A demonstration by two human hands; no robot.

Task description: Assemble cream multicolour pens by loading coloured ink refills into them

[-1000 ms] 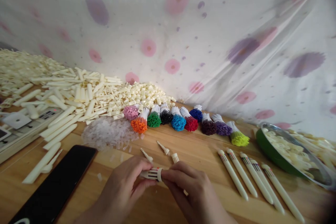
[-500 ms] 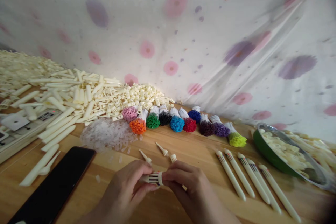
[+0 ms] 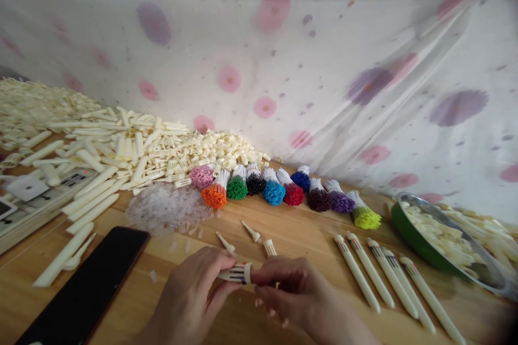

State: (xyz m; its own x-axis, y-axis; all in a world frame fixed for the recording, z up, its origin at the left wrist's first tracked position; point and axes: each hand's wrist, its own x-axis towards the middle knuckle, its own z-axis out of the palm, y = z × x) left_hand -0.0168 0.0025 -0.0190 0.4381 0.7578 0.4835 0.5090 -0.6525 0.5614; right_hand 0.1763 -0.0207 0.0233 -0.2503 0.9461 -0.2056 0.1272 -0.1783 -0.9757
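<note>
Two bare hands meet low in the centre, above a wooden table (image 3: 299,226); both wrists run out of view at the bottom. The left hand (image 3: 188,291) pinches a cream slotted pen barrel (image 3: 238,273) between thumb and fingers, which hide its left end. The right hand (image 3: 303,291) is curled, its forefinger tip right at the barrel's other end; whether it touches, or whether its fingers grip anything small, cannot be told, since they overlap and blur. The barrel lies between the two hands, protruding from the left fingertips. Its long axis runs nearly level, left to right, with the ringed end pointing at the right hand; dark strips and a dab of orange show at its slots. Just beyond the hands are two pointed cream pieces, one (image 3: 225,243) near the left fingers, the other (image 3: 251,232) farther back, and a second slotted part (image 3: 270,248), partly covered by the right hand. A black phone (image 3: 89,280), left, is cut off by the lower edge; five pens (image 3: 358,272) lie slanting at right.
</note>
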